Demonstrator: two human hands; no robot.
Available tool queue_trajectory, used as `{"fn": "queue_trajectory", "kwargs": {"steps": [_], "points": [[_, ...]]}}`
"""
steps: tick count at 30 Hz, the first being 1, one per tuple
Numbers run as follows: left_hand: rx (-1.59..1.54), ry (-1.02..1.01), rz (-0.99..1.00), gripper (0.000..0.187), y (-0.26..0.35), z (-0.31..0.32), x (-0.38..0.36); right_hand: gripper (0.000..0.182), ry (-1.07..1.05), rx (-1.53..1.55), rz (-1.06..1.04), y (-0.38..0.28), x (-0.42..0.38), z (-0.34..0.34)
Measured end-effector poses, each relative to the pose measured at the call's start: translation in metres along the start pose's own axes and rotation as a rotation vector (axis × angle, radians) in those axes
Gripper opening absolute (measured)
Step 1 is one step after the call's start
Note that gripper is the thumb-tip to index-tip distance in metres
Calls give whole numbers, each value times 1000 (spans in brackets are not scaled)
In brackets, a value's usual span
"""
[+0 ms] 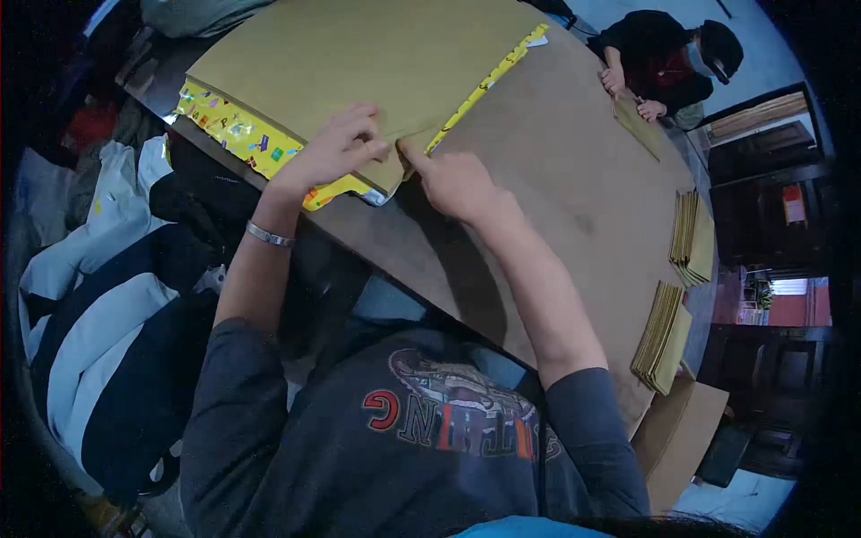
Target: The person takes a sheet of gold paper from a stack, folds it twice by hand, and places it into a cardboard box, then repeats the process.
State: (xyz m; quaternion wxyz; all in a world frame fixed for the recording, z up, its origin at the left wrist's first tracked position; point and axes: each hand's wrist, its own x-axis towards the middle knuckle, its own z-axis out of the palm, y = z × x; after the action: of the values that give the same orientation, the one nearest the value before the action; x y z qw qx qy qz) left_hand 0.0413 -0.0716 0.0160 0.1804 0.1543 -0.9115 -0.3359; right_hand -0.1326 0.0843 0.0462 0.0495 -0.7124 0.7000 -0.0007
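A stack of large brown paper sheets (332,63) lies on the table, with yellow printed wrapping (238,130) under and along its edges. My left hand (341,148) is over the near part of the stack, its fingers bent and apart, with nothing visible in them. At the near right corner, my right hand (456,182) has its index finger on the paper's edge. The thumb side is hidden, but the fingers seem to pinch the corner of the brown paper.
The brown table (556,188) extends right. Two bundles of folded brown paper (692,238) (662,336) stand at its right edge, above an open cardboard box (677,439). Across the table, another person (659,63) handles a brown folded piece (638,130). Clothes (108,332) are piled at left.
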Motion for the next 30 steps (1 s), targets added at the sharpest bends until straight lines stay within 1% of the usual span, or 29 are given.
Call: {"fn": "queue_trajectory", "kwargs": {"steps": [2,3,5,7,8,9,11,13,15,17,19,20,21,23,24,26,27,28,29,30], "points": [[55,-2,25,41,0,-2,-5,43,-34,-11,5,3,5,2],[23,-34,8,55,-2,-4,-5,44,-64,-17,14,6,9,4],[92,-50,1,59,0,-4,-4,46,-87,-14,12,8,12,8],[144,17,45,65,1,1,-5,50,32,91,5,2,11,2],[146,53,80,66,-3,5,-5,56,-22,66,7,1,9,-3],[130,42,56,68,-1,4,-4,56,-25,64,3,-1,9,-4],[195,-29,45,69,5,-2,-4,60,-4,48,19,-2,9,-4],[163,9,47,68,2,1,-6,59,1,45,-15,-1,7,-4],[101,70,50,61,-3,5,-7,58,5,20,37,-2,5,-6],[128,26,24,58,-9,7,-5,55,3,20,34,7,4,4],[131,25,36,54,-12,9,-4,51,126,49,-4,13,0,9],[141,28,52,52,-17,11,-3,49,147,18,-18,17,-3,9],[152,87,75,48,-7,10,-5,49,146,17,-19,15,-5,4],[139,119,52,48,-15,15,-4,47,131,30,105,8,-8,-12],[125,148,30,47,-13,14,-3,44,185,32,101,10,-8,-9],[61,118,71,46,-8,7,-1,42,143,26,65,14,-9,-8],[-166,103,7,43,-5,6,1,39,102,24,30,14,-10,-9],[-392,86,-58,41,-4,5,2,35,167,80,-38,15,-6,0],[-266,132,-46,41,-25,16,1,35,168,80,-37,15,-4,3],[-169,62,11,45,-19,6,0,36,63,52,-15,9,-1,2]]}}
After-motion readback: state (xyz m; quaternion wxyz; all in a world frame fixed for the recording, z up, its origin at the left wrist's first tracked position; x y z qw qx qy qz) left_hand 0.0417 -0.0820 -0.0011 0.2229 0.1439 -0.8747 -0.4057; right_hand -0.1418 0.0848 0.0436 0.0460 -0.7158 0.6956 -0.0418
